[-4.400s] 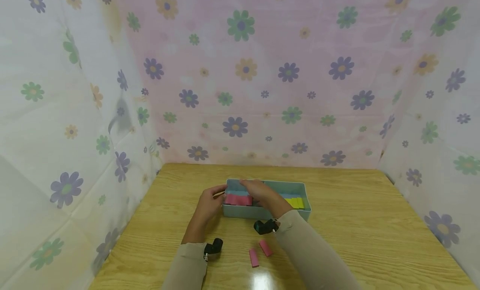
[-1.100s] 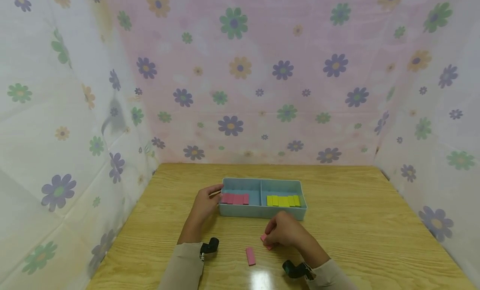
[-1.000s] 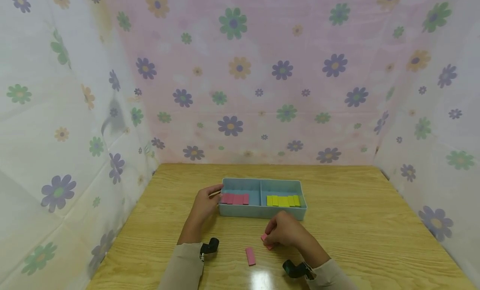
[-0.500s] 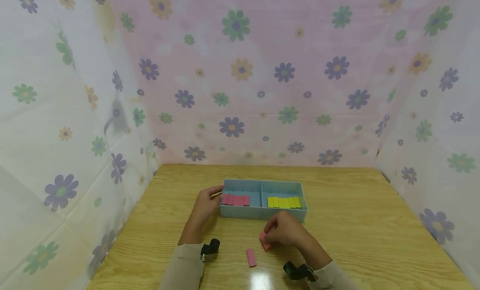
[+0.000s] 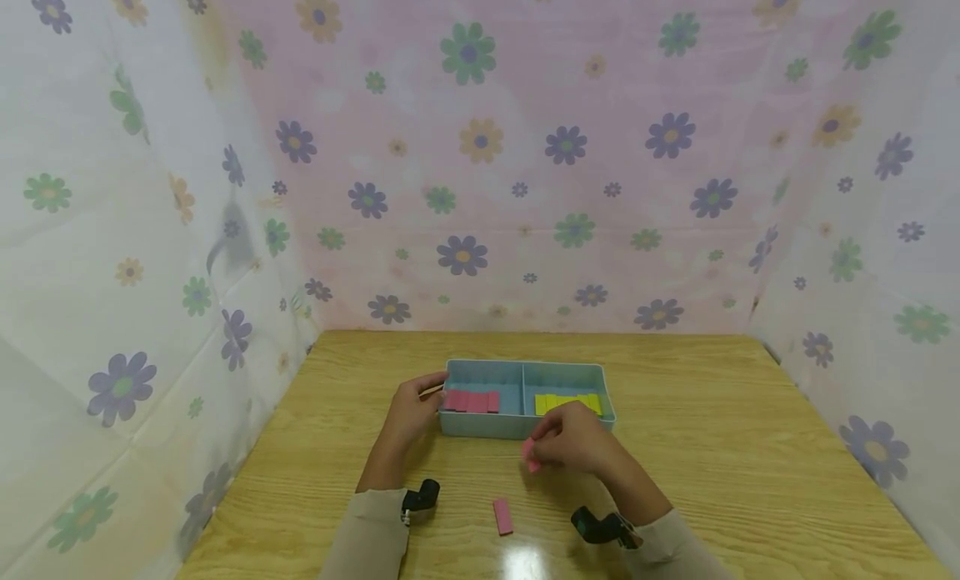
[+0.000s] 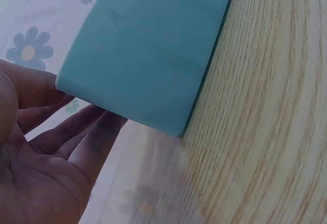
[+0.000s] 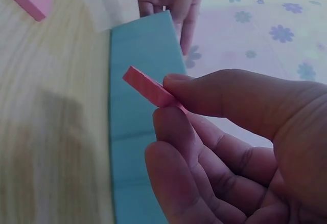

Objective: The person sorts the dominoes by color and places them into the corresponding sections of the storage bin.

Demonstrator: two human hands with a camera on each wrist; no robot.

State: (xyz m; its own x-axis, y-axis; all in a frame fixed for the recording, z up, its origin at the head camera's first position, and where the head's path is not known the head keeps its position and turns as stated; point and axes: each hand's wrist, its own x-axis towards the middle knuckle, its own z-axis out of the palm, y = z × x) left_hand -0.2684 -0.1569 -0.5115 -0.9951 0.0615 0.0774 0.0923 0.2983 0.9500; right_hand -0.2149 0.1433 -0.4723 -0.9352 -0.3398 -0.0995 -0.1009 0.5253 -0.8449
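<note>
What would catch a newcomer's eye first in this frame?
The right hand pinches a pink block just in front of the blue tray, mid-table. Inside the tray, pink blocks fill the left compartment and yellow blocks the right, while the left hand rests against its left end. One more pink block lies on the table nearer the person.
</note>
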